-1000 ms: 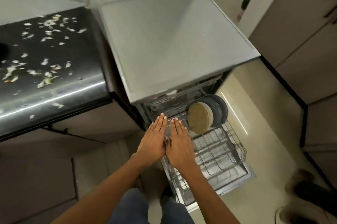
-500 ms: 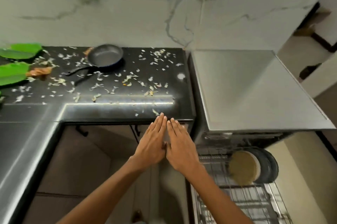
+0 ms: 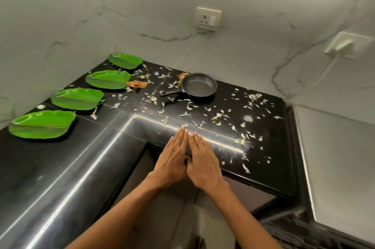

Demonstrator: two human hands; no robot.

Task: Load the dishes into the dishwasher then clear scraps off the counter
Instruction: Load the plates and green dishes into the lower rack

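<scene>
The black counter [image 3: 60, 167] lies under and ahead of my fingertips; my left hand [image 3: 172, 159] and right hand [image 3: 203, 161] hover side by side, fingers straight, holding nothing. Beyond them sits the pan [image 3: 198, 86], which I judge should be lifted by its handle. Four green leaf plates [image 3: 77, 98] stand far left, and pale scraps [image 3: 219, 115] are scattered just ahead and right.

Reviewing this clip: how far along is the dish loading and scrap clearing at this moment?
Done: nothing that this view confirms; the dishwasher's inside is out of sight. In hand: nothing; the left hand and right hand are flat, side by side, empty, at the counter edge. Left: four green leaf-shaped plates and the small black frying pan are still on the counter, and the pale scraps are still scattered across it.
</scene>
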